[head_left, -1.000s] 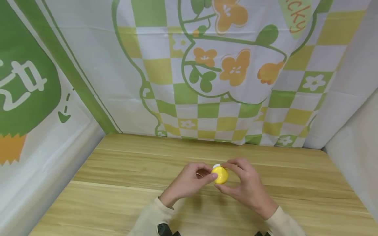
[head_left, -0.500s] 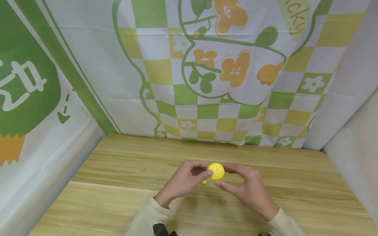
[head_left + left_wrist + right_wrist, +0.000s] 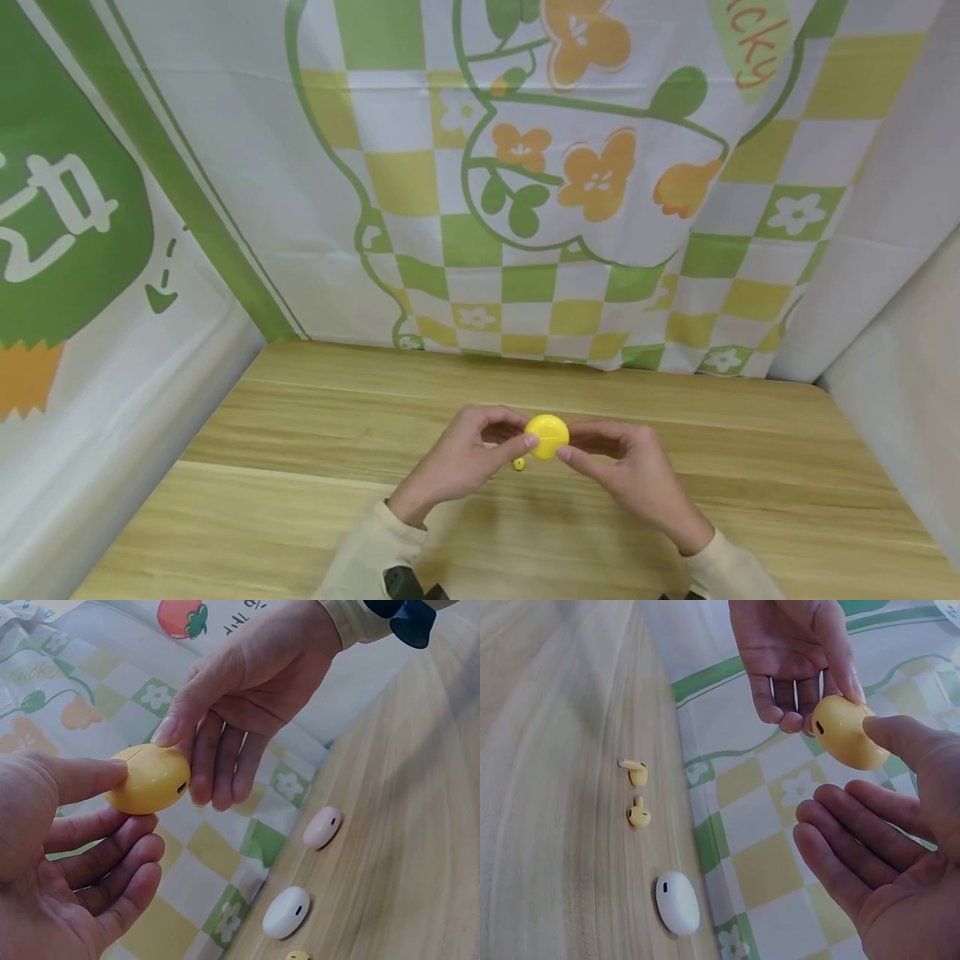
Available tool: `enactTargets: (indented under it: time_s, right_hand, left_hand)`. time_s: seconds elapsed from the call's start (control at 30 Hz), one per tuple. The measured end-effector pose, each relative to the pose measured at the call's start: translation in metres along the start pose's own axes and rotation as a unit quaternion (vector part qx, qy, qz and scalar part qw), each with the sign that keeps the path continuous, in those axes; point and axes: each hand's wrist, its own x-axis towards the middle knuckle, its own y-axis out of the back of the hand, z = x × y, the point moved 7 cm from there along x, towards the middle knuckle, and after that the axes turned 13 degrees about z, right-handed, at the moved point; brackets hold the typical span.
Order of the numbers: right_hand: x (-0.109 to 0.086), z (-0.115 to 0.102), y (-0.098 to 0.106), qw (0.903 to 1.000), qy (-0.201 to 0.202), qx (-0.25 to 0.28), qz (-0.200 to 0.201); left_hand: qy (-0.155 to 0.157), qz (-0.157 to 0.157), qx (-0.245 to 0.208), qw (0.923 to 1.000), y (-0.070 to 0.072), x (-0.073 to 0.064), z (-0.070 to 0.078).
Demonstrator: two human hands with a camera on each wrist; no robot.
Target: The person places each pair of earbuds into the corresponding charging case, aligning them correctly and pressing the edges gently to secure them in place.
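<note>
Both hands meet at a round, glossy yellow earbud case [image 3: 547,437], which is raised above the table with its lid seam showing. My left hand [image 3: 461,458] grips it from the left, thumb on its face. From the other side my right hand [image 3: 637,475] pinches its edge, thumb in front and fingers behind. The lid is down, and a dark port shows on the case in both wrist views. Below lie two yellow earbuds, one stem-up [image 3: 638,814] and one on its side [image 3: 635,771]; the head view shows only part of them past the left hand.
On the wooden table [image 3: 315,417] stand a white earbud case [image 3: 286,912] and a pink one [image 3: 323,828], both hidden in the head view. A checked, flowered cloth [image 3: 525,283] hangs at the table's back edge, with white sheets on both sides.
The yellow case has moved slightly left and up and turned so its seam faces the head camera. A yellow earbud has come into sight beside the left thumb; the white patch behind the case is hidden.
</note>
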Motion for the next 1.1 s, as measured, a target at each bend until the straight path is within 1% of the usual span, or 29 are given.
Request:
enactTargets:
  time_s: [0.17, 0.23, 0.57, 0.7, 0.9, 1.1]
  right_hand:
    - [0.0003, 0.0027, -0.0002, 0.9988, -0.030, 0.035, -0.014]
    - [0.0002, 0.0022, -0.0007, 0.9982, -0.031, 0.045, -0.021]
    - [-0.0008, 0.0022, -0.0051, 0.9967, -0.048, 0.055, -0.036]
    - [-0.0010, 0.0026, -0.0044, 0.9966, -0.051, 0.055, -0.034]
    - [-0.0005, 0.0018, -0.0035, 0.9963, -0.051, 0.060, -0.034]
    - [-0.0006, 0.0009, -0.0034, 0.9965, -0.041, 0.063, -0.035]
  left_hand:
    - [-0.007, -0.002, -0.001, 1.0000, 0.0004, 0.0006, 0.0014]
    - [-0.010, -0.003, 0.001, 0.9999, 0.0002, 0.0008, 0.0022]
    - [-0.018, 0.000, 0.014, 0.9997, -0.0011, 0.0007, 0.0051]
    - [-0.018, 0.001, 0.018, 0.9997, -0.0010, 0.0009, 0.0056]
    - [-0.021, 0.002, 0.010, 0.9997, 0.0001, 0.0021, 0.0060]
    - [-0.024, 0.000, 0.007, 0.9997, -0.0002, 0.0016, 0.0067]
